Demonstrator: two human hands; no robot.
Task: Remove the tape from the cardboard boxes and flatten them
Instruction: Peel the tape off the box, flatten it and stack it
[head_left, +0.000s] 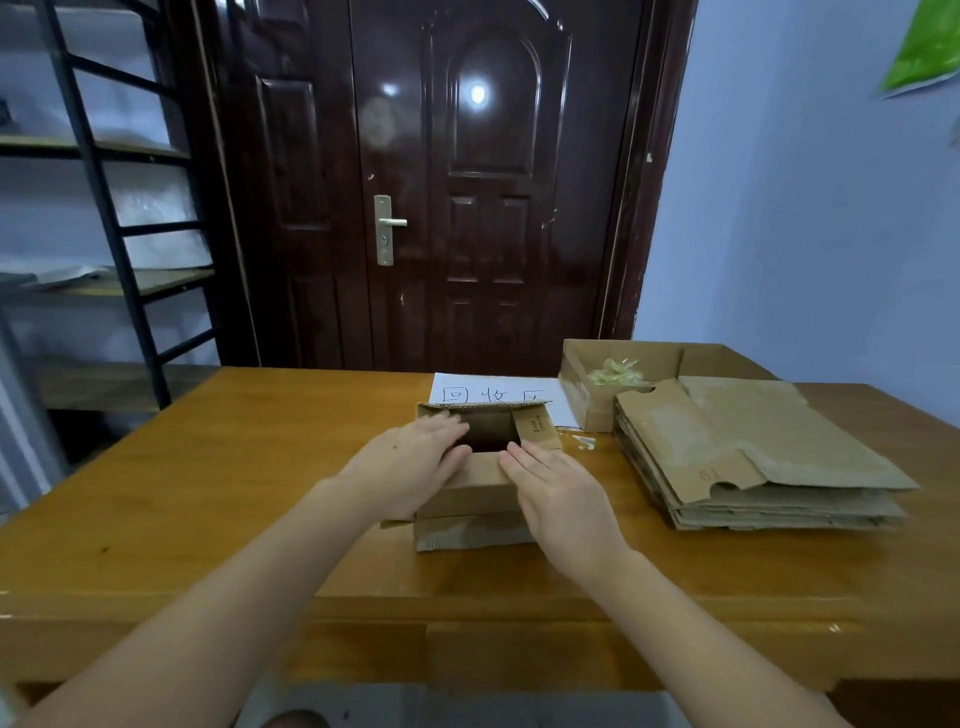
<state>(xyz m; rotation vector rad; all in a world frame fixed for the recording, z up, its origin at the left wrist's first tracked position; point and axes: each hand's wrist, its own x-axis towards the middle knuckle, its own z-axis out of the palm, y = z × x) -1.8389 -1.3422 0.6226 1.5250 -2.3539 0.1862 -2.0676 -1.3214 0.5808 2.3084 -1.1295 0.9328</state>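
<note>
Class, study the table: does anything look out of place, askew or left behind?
A small scrap of clear tape lies loose on the wooden table, right of the open box, not in the cardboard tray holding wadded tape. The flattened stack sits unevenly, edges misaligned.

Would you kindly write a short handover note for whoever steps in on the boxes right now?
Left hand: fingers straight, pressing the open box's left side.
Right hand: fingers straight, on its right side.
The box stands mid-table, top open, not yet flat.
Done: flattened stack at right; tape wad in the tray box behind it.
Left: flatten this box and add it to the stack.
</note>
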